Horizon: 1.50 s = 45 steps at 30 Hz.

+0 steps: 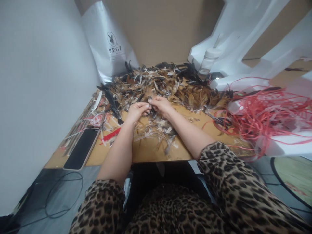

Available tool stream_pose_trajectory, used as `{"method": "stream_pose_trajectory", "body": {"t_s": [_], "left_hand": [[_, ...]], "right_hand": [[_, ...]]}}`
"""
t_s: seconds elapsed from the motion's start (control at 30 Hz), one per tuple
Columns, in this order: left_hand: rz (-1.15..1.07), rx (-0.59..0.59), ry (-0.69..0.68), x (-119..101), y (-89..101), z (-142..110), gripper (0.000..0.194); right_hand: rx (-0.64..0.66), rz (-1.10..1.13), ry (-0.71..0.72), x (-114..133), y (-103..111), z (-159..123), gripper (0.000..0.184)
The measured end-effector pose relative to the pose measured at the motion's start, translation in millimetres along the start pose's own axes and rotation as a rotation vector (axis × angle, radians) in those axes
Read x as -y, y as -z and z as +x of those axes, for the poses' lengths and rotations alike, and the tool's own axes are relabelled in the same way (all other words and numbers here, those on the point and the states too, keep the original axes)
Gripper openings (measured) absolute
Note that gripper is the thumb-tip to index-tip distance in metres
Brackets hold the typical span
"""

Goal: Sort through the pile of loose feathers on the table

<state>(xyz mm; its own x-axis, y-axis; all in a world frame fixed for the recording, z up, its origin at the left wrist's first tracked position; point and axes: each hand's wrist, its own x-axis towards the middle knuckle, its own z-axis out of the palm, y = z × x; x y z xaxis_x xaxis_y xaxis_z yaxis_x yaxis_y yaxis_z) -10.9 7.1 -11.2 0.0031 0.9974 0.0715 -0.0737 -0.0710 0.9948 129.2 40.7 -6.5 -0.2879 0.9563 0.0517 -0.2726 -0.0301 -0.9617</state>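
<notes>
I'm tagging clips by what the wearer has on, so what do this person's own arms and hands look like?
Both arms wear loose leopard-print sleeves, the left sleeve and right sleeve tan with black spots, ending near the elbows. The forearms are bare. The left hand and right hand have no gloves, and no watch shows; rings are too small to judge.

Glossy silvery plastic bag [109, 48]; matt feathers [195, 96]
</notes>
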Motion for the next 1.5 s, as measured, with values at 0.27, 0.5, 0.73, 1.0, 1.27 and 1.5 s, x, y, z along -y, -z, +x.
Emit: {"method": "stream_pose_trajectory", "body": {"t_s": [0.27,0.5,0.73,1.0,1.27,1.5], "left_hand": [[-0.011,-0.001,0.015,4.7,2.2,2.3,0.026],[-0.178,0.052,0.118,0.7,3.5,0.4,0.026],[-0.196,0.044,0.126,-1.6,0.6,-0.6,0.026],[-0.057,0.02,0.055,3.6,1.5,1.9,0.027],[-0.048,0.013,-0.001,4.4,0.1,3.2,0.027],[-0.048,-0.05,-0.009,0.6,-6.1,0.6,0.025]], "right_hand": [[0.094,0.061,-0.016,-0.6,-0.7,0.0,0.032],[0.114,0.146,-0.092,2.6,0.3,-0.3,0.028],[0.056,0.167,-0.087,-1.2,1.9,3.3,0.026],[0.056,0.063,-0.005,-6.4,2.0,4.1,0.026],[0.058,0.088,-0.07,-1.5,0.1,2.2,0.019],[0.053,0.119,-0.086,-1.8,1.1,2.8,0.014]]}}
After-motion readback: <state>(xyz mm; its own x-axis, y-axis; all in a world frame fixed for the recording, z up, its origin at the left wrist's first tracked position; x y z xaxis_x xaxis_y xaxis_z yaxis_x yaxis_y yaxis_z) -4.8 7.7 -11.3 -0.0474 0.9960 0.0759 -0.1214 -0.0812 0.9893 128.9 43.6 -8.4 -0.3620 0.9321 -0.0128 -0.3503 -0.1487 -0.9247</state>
